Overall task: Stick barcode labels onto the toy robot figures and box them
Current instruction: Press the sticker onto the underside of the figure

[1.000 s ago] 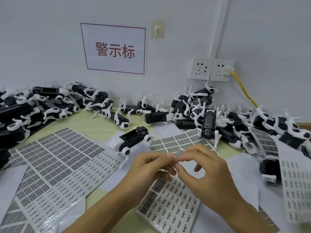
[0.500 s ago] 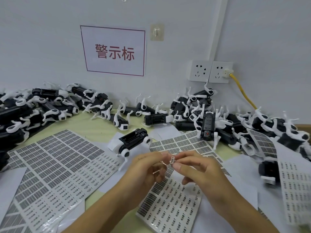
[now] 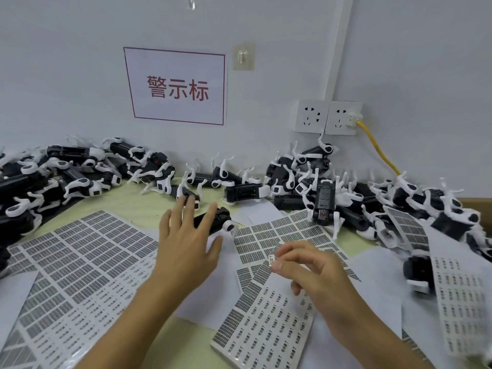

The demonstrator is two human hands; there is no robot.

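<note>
A small barcode label sits pinched in the right hand above the label sheets. The left hand, fingers spread, reaches over a toy robot (black and white) on the surface.

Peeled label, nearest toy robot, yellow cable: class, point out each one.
Peeled label (image 3: 272,259), head view: its middle, above the right thumb.
Nearest toy robot (image 3: 223,218), head view: its black body, beyond the left fingers.
Yellow cable (image 3: 378,149), head view: mid-length, below the socket.
</note>
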